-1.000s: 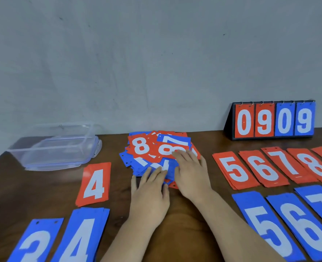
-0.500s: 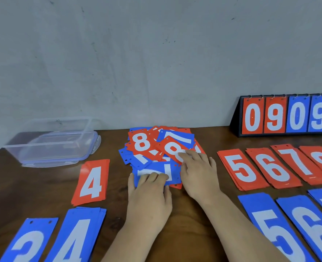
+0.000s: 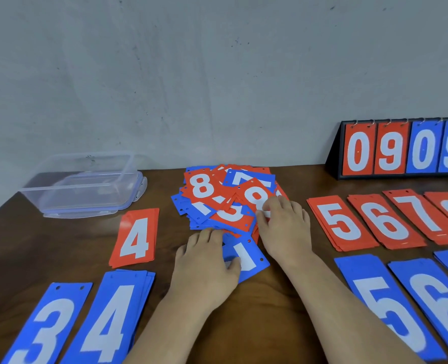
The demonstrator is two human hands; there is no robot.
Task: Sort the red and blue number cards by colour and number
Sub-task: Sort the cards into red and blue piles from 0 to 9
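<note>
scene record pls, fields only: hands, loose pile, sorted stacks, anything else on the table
left hand: rests on a blue card, thumb on its face
blue card: at the near edge of the pile, digit partly hidden
right hand: fingers spread on the mixed pile
sorted, left side: red 4, blue 3, blue 4
sorted, right side: red 5, red 6, red 7, blue 5, blue 6; more cut off by the frame
other: clear plastic container back left; flip scoreboard back right
</note>
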